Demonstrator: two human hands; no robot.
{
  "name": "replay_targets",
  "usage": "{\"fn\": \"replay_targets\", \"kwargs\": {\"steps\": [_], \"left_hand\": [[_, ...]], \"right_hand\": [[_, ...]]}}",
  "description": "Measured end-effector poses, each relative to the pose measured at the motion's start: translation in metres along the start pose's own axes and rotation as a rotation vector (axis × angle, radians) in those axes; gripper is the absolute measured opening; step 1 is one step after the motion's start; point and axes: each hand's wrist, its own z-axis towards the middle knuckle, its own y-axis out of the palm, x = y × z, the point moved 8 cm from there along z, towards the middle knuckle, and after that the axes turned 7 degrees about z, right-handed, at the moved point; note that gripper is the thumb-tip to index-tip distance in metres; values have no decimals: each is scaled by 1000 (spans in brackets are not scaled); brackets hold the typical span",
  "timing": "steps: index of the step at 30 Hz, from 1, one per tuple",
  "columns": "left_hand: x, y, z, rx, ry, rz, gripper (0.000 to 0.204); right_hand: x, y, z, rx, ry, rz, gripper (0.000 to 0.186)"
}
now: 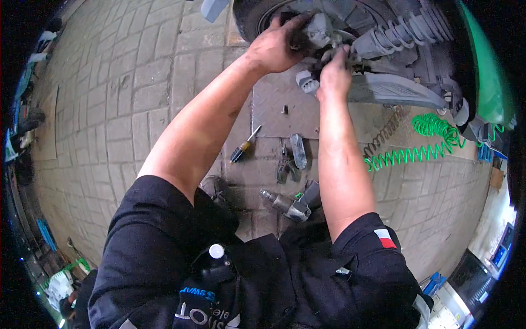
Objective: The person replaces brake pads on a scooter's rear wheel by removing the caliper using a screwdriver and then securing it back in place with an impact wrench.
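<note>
At the top of the view, my left hand (276, 45) reaches into a wheel assembly, its blackened fingers curled round the side of a grey cast part (320, 30) that looks like a brake caliper. My right hand (335, 74) is just below and right of it, fingers closed and pressed together near the same part. What lies between those fingers is hidden. Behind both hands is the dark round rim of the wheel (255, 16). A coil spring with its shock absorber (402, 35) runs off to the right, above a grey suspension arm (397, 90).
On the floor below my hands lie a screwdriver (245, 145), a small dark socket (285, 109), pliers (286, 167), a greyish oblong piece (298, 151) and an air impact wrench (290, 205). A green coiled air hose (408, 156) stretches right, near a green body panel (490, 71).
</note>
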Motion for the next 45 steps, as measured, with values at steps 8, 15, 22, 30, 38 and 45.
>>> {"fn": "replay_targets", "kwargs": {"steps": [8, 15, 22, 30, 38, 45], "left_hand": [[-19, -14, -5, -119, -19, 20, 77], [-21, 0, -12, -143, -165, -92, 74], [-20, 1, -9, -164, -153, -103, 72], [-23, 4, -19, -279, -256, 132, 85], [-16, 5, -19, -379, -328, 193, 87], [-16, 6, -22, -330, -286, 158, 92]], "right_hand": [[149, 25, -100, -716, 78, -1128, 64], [190, 19, -95, -783, -32, -1145, 40], [124, 13, -61, -382, -140, -262, 26], [25, 34, -34, -200, -169, 46, 19], [42, 36, -17, -169, -232, -87, 21], [37, 33, -20, -134, -213, -223, 17]]}}
